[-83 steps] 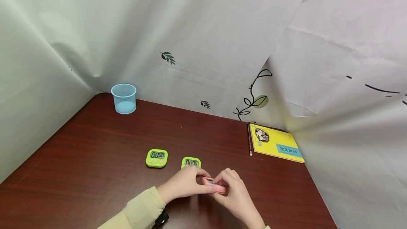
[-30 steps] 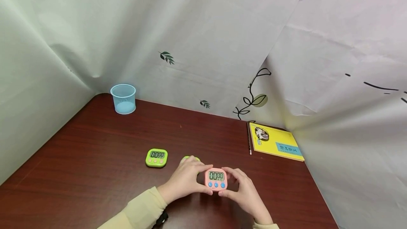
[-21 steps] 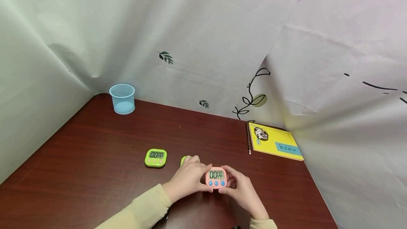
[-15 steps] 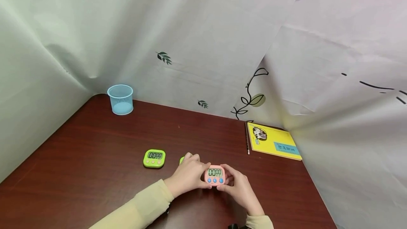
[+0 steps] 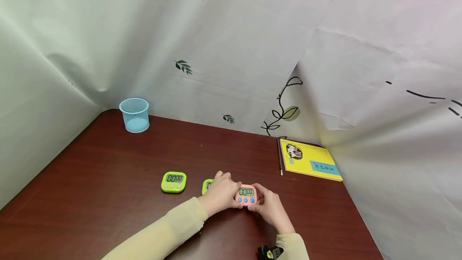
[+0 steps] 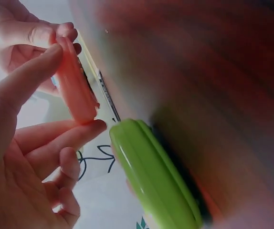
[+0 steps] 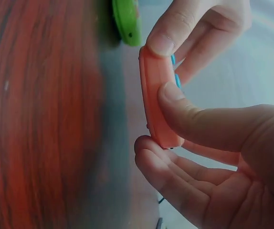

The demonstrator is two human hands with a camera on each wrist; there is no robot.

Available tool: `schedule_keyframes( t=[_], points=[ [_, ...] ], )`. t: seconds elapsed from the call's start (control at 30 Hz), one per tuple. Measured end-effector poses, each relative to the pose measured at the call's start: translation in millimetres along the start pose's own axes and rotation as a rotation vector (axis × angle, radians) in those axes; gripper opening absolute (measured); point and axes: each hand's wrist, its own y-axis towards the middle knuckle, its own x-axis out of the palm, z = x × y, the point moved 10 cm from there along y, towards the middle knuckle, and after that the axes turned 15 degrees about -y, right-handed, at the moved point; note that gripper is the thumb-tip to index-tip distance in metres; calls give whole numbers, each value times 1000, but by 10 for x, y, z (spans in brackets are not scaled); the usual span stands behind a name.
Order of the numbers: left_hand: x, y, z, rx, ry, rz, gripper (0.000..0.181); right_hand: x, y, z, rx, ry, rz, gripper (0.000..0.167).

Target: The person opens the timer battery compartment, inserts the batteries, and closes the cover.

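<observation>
A pink digital timer (image 5: 247,196) with blue buttons is held between both hands, its display reading zeros and facing the head camera. My left hand (image 5: 221,192) pinches its left side between thumb and fingers. On the opposite side my right hand (image 5: 270,208) pinches it too, thumb at the lower edge. Both wrist views show the pink timer edge-on, raised off the table. One green timer (image 5: 206,186) lies just behind my left hand, which covers most of it in the head view. A second green timer (image 5: 174,182) lies farther left, face up.
A blue see-through cup (image 5: 135,116) stands at the table's back left corner. At the back right lie a yellow book (image 5: 309,159) and a pencil (image 5: 280,159) along its left side. A wall of pale printed sheeting borders the dark red table (image 5: 108,196).
The pink timer was tilted with its face mostly hidden; it has since turned to face the head camera and shifted slightly away from the person. Both hands kept hold. The camera view has drifted slightly.
</observation>
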Motion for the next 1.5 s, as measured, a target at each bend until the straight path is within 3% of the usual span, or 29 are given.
schedule_keyframes(
  t=[0.23, 0.4, 0.53, 0.93, 1.23, 1.5],
  points=[
    [133, 53, -54, -81, -39, -73, 40, 97, 26, 90, 19, 7, -18, 59],
    [167, 81, -108, -123, -96, -79, 37, 115, 79, 93, 8, -4, -11, 57],
    [158, 109, -130, -137, -104, -66, 37, 94, 124, 83, 7, -10, -4, 57],
    [216, 115, -186, -170, -111, -111, 36, 128, 135, 94, 33, 9, -12, 61],
    [268, 144, -253, -227, -192, -141, 48, 128, 134, 104, 34, -21, -32, 65],
    [239, 56, -317, -215, -275, -134, 81, 141, 134, 123, 49, 0, -13, 67]
  ],
)
